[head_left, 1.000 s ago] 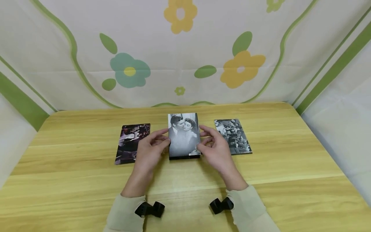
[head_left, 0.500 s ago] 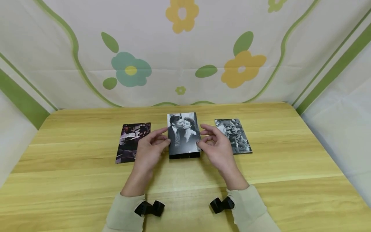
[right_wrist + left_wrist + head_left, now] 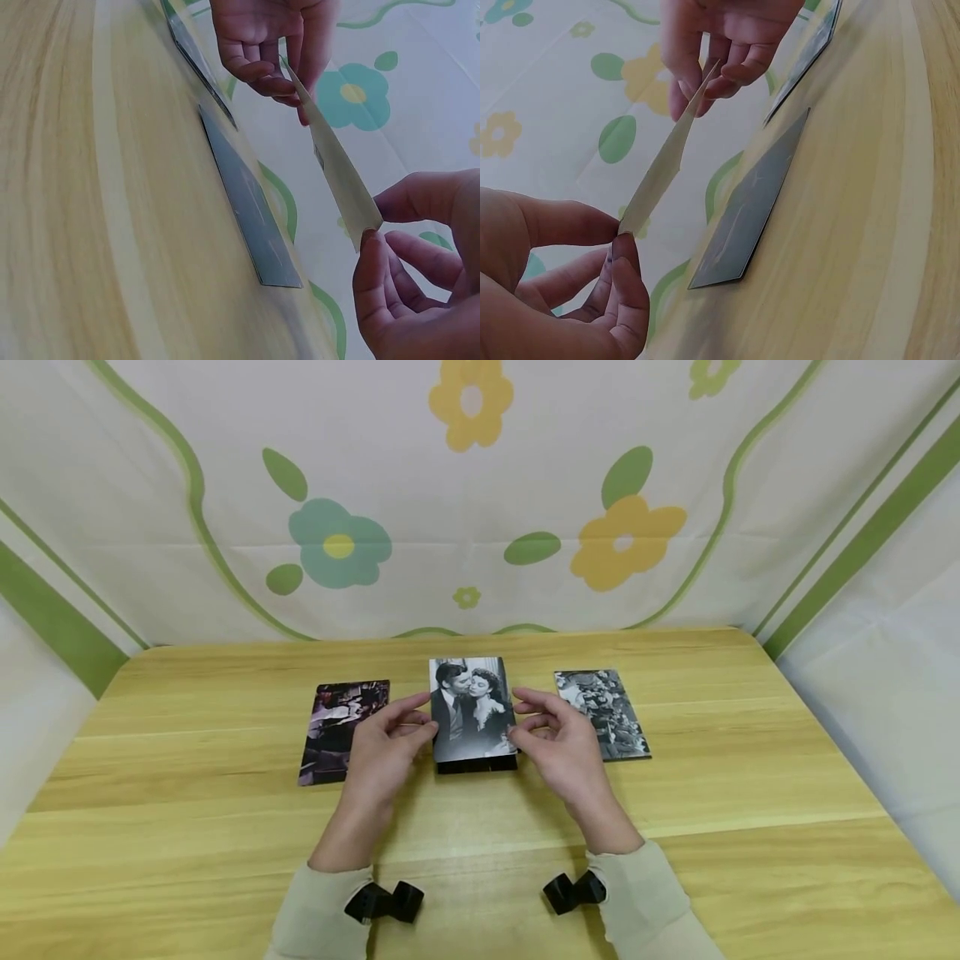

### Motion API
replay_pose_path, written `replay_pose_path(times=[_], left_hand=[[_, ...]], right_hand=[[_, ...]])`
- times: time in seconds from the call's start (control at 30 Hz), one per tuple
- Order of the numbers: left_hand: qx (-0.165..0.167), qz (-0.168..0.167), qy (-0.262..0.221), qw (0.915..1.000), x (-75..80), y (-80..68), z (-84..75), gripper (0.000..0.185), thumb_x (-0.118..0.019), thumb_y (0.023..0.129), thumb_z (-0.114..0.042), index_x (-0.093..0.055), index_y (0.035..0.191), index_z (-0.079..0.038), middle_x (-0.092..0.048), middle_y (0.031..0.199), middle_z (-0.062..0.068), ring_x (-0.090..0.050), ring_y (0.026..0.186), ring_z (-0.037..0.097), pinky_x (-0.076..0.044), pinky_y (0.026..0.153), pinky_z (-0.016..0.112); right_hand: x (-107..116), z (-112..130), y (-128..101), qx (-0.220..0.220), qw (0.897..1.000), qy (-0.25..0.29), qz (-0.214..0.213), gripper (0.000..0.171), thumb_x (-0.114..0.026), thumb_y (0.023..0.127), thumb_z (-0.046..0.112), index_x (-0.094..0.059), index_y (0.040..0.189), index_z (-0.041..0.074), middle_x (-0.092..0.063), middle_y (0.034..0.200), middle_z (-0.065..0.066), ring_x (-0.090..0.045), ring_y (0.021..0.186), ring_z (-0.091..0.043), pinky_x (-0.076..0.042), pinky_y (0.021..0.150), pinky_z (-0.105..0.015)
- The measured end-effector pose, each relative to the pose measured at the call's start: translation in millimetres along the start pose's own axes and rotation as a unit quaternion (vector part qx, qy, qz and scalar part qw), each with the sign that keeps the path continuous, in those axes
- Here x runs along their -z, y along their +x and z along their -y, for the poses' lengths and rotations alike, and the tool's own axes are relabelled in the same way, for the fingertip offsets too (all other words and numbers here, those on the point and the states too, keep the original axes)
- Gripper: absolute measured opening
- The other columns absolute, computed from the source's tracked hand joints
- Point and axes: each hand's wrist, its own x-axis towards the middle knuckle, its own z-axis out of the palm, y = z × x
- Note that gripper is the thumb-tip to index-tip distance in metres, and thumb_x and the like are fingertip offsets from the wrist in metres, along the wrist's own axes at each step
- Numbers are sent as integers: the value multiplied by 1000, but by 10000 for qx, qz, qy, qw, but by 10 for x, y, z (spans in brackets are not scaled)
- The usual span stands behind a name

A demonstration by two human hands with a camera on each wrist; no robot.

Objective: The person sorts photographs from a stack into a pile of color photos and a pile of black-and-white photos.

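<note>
A black-and-white photo card (image 3: 471, 714) with a couple pictured on it is held between both hands, above the table. My left hand (image 3: 381, 756) pinches its left edge between thumb and fingers. At the opposite edge, my right hand (image 3: 561, 753) pinches it the same way. Directly below is a dark, glossy card or thin stack (image 3: 750, 214), lying flat and apart from the held card. In the wrist views the held card's pale underside (image 3: 337, 169) shows, tilted and slightly bent. Most of the lower card is hidden in the head view.
On the wooden table (image 3: 480, 843), a dark purplish photo card (image 3: 337, 727) lies left of the hands. To the right lies a black-and-white crowd photo card (image 3: 606, 714). A flower-patterned cloth (image 3: 465, 493) hangs behind the table's far edge.
The held photo card has tilted, so the glare on its picture has faded, and it has shifted slightly left. More of the dark card beneath shows at its near edge. Both hands keep their pinch.
</note>
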Motion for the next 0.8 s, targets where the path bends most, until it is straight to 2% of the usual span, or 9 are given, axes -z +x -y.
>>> replay_pose_path(times=[0.47,0.8], left_hand=[[-5,135,-130,9998,34,-1,-5,42,-72,101,-6,-72,141,-19,-69,119,6,-61,100,17,-52,80,26],[30,99,-122,9999,20,1,-2,42,-71,101,-5,-71,141,-17,-69,120,7,-62,98,16,-53,78,25]], right_hand=[[4,-1,-1,-5,10000,4,-63,54,-77,93,-1,-67,145,12,-69,131,-13,-66,107,-21,-56,86,-19],[5,2,2,-31,10000,-89,-30,56,-78,92,0,-66,146,11,-70,131,-10,-67,107,-21,-57,87,-21]])
